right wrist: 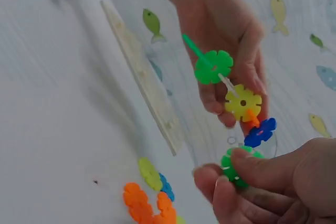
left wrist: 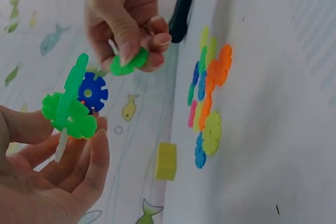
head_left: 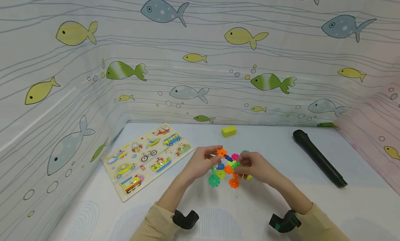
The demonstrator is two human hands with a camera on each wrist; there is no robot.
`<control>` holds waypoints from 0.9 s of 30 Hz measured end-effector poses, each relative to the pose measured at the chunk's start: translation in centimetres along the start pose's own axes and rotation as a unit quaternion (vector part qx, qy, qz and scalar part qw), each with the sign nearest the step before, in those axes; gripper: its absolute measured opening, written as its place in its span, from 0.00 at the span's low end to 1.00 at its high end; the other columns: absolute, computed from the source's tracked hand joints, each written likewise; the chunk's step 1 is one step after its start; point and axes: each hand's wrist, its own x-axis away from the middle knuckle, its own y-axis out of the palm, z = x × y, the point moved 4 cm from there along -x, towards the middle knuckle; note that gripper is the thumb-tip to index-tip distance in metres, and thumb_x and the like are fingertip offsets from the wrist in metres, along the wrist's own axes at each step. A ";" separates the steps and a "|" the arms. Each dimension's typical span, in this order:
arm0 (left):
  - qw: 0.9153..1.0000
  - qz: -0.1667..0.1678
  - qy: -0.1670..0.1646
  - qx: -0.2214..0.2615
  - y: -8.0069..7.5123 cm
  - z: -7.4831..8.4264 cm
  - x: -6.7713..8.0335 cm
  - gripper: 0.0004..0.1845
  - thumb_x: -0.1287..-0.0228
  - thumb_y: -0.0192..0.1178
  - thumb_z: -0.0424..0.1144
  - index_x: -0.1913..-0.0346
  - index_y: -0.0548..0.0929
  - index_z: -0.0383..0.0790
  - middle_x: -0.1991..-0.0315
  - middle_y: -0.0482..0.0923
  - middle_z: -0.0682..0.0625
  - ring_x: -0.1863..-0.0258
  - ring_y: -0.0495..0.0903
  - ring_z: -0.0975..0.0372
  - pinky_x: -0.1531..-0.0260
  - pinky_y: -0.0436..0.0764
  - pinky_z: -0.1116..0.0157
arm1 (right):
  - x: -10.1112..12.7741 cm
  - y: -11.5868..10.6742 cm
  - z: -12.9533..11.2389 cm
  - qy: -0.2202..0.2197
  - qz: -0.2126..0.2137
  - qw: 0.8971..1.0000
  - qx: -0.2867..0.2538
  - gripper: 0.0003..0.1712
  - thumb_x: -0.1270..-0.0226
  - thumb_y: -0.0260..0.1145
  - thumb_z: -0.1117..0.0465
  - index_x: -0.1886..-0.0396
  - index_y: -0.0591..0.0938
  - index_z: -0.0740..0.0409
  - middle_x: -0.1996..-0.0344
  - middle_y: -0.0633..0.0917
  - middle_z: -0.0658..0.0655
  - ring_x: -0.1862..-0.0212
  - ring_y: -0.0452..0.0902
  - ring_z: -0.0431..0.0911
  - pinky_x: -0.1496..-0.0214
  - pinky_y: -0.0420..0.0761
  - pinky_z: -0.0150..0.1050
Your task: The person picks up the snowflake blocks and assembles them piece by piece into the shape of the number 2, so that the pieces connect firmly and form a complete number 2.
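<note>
At the centre of the white tabletop in the head view, the left hand and right hand meet over a cluster of snowflake discs, with a vehicle puzzle board at ten o'clock from them, a yellow block at twelve and a black microphone at two. Which discs are held and which lie loose cannot be told from here.

In the left wrist view, the left hand grips a joined piece of green and blue discs on a thin stick, while the right hand pinches a single green disc just at one o'clock of it, not yet touching. Loose discs (orange, yellow, blue, pink) lie on the table, so by my judgement much joining is left.

In the right wrist view, the joined piece shows green, yellow, orange and blue discs in a row. The right hand covers most of its green disc, and the stick's lower end is hidden.
</note>
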 end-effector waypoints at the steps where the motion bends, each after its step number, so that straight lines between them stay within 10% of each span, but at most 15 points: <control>1: 1.000 0.001 0.001 -0.003 -0.1 0.0 0.0 0.21 0.26 0.56 0.37 0.33 0.77 0.41 0.44 0.81 0.43 0.51 0.83 0.50 0.57 0.80 0.67 | 0.1 0.1 0.0 0.009 -0.003 0.999 -0.033 0.16 0.34 0.71 0.58 0.58 0.76 0.65 0.71 0.87 0.58 0.69 0.84 0.55 0.64 0.86 0.39; 13: 1.000 0.024 -0.002 0.006 -1.1 0.1 -0.2 0.21 0.26 0.56 0.37 0.33 0.77 0.43 0.44 0.81 0.44 0.54 0.84 0.58 0.57 0.78 0.67 | 0.8 0.6 -0.6 0.025 0.040 0.992 -0.117 0.24 0.27 0.63 0.61 0.34 0.75 0.60 0.63 0.84 0.67 0.65 0.81 0.49 0.55 0.85 0.40; 27: 0.999 0.032 -0.008 0.008 -0.8 -0.1 -0.2 0.22 0.26 0.56 0.36 0.32 0.76 0.42 0.43 0.81 0.44 0.53 0.85 0.56 0.55 0.81 0.66 | 1.2 0.7 -0.6 0.020 0.062 0.985 -0.160 0.25 0.27 0.62 0.62 0.34 0.73 0.64 0.66 0.85 0.63 0.66 0.82 0.48 0.55 0.86 0.40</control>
